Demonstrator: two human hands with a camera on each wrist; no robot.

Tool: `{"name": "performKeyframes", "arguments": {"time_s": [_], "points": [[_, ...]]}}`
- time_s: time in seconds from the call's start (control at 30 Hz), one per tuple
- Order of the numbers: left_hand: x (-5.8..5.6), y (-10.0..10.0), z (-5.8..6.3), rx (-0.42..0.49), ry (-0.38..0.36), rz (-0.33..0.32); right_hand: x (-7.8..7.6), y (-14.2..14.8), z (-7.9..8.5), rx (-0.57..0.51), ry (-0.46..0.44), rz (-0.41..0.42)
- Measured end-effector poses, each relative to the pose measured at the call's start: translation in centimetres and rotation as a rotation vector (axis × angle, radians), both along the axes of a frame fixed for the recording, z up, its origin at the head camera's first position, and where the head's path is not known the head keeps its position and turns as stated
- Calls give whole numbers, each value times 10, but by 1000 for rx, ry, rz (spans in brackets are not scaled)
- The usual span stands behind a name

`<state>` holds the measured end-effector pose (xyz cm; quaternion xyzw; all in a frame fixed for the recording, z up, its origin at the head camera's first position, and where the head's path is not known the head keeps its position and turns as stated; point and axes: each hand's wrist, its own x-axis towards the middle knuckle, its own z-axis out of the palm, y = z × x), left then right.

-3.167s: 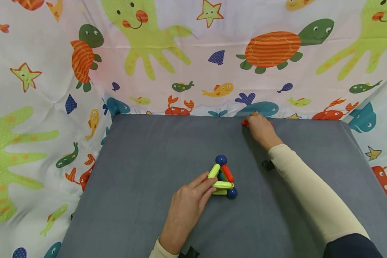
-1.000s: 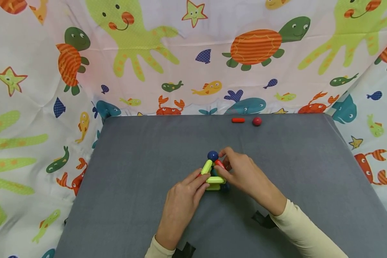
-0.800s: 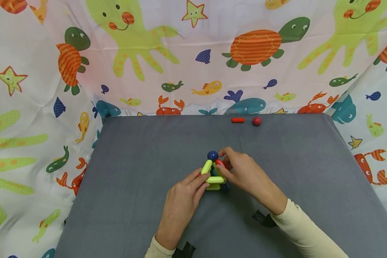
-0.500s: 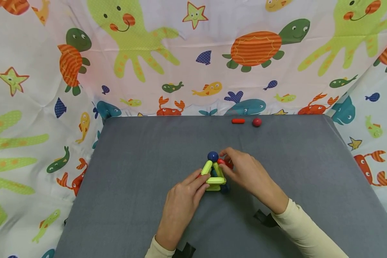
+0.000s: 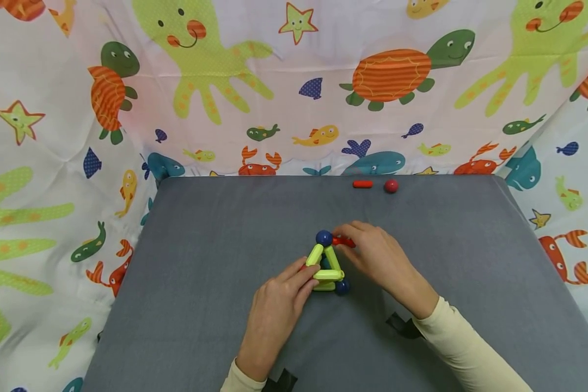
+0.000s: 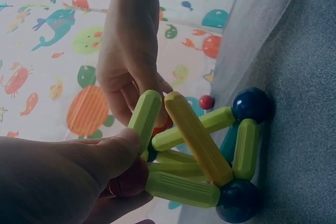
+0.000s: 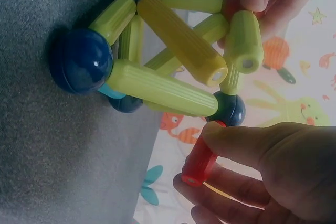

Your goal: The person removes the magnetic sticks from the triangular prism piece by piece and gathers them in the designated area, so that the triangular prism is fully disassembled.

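A structure of magnetic rods (image 5: 328, 275) and balls stands on the grey table. Lime-green rods and dark blue balls form most of it, and a yellow rod (image 6: 197, 140) slants across. My left hand (image 5: 279, 307) pinches a red ball (image 6: 131, 179) at its left corner, the thumb close beside a short green rod (image 7: 247, 43) with a free end. Between thumb and fingers, my right hand (image 5: 384, 264) holds a red magnetic rod (image 5: 343, 242). One end of that rod meets the top blue ball (image 5: 324, 238); the other points away, free.
A second red rod (image 5: 362, 184) and a loose red ball (image 5: 391, 186) lie at the table's back edge. Behind and beside the grey table (image 5: 215, 234) hangs a white cloth (image 5: 284, 60) printed with sea animals.
My right hand has come from the back edge to the structure. The red rod that sloped down its right side is now swung up, about level, from the top blue ball. My left hand stays.
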<state>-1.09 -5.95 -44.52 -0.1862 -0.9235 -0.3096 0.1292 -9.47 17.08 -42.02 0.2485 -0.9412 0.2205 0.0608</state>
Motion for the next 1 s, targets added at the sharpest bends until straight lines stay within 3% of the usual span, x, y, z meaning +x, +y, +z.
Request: {"name": "performKeyframes", "arguments": {"time_s": [0.43,0.8,1.0], "points": [[0,0,-1,1,-14,2,-3,2,1,51,89,59],[1,0,-1,6,-13,2,-4,4,2,115,140,36],[0,0,-1,12,-17,2,-7,8,2,111,125,29]]}}
